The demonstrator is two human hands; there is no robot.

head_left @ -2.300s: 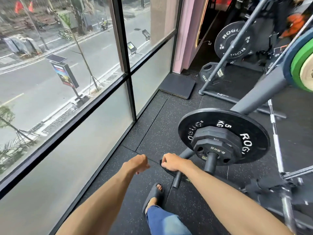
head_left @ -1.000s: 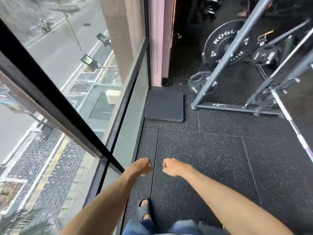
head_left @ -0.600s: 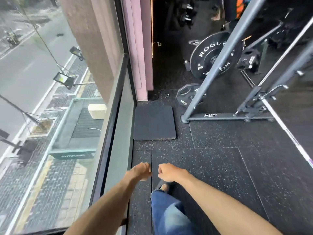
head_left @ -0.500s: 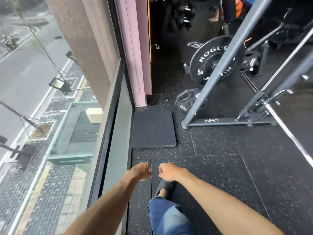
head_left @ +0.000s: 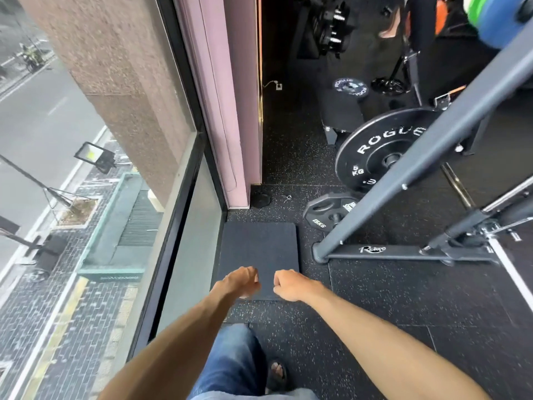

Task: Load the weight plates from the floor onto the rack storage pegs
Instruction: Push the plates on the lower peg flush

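Note:
A dark 15 kg plate with grip holes (head_left: 328,215) lies on the rubber floor beside the grey rack's foot (head_left: 403,251). Behind it a large black Rogue plate (head_left: 372,153) stands upright, partly hidden by the slanted grey rack post (head_left: 450,131). A small Rogue plate (head_left: 350,87) lies farther back. My left hand (head_left: 238,281) and my right hand (head_left: 290,285) hang in front of me as loose fists with nothing in them, over a dark square mat (head_left: 258,249), well short of the plates.
A floor-to-ceiling window (head_left: 95,168) runs along the left, with a pink pillar (head_left: 230,96) at its far end. A barbell shaft (head_left: 507,272) slants along the right. Coloured plates (head_left: 490,18) sit on a peg at the top right. My jeans leg and sandalled foot (head_left: 277,370) are below.
I have walked away from the loaded peg with its plates toward the far rack; the 15 kg plate and upright Rogue plate are now closer. Both hands stay fisted and hold nothing.

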